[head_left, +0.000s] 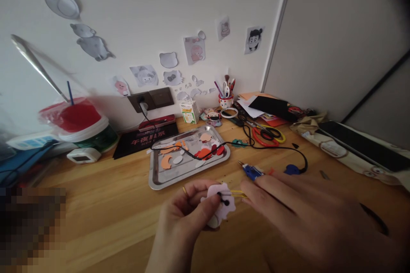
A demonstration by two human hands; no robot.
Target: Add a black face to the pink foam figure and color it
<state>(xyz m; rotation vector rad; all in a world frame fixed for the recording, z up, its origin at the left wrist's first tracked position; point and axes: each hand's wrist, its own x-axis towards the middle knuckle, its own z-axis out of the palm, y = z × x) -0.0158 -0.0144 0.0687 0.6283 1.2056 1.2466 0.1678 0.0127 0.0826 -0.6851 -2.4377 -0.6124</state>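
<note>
My left hand (pixel 192 209) pinches a pale lilac cutout (pixel 229 210) with a wavy edge between thumb and fingers. Two black dots show on its face, one beside my thumb tip. My right hand (pixel 307 213) is closed on yellow tweezers (pixel 237 193), whose thin prongs reach over the cutout near the dots; the rest is hidden by my fingers. Just beyond the right hand lies a blue corded tool (pixel 252 172) with a pointed metal tip, apparently a small glue gun, partly covered by that hand.
A metal tray (pixel 154 181) with orange, red and white cut pieces stands ahead. A black cord (pixel 238 143) crosses it from the wall socket (pixel 150 100). Scissors (pixel 272 134) and papers lie at the back right, a lidded tub (pixel 105 136) at the left.
</note>
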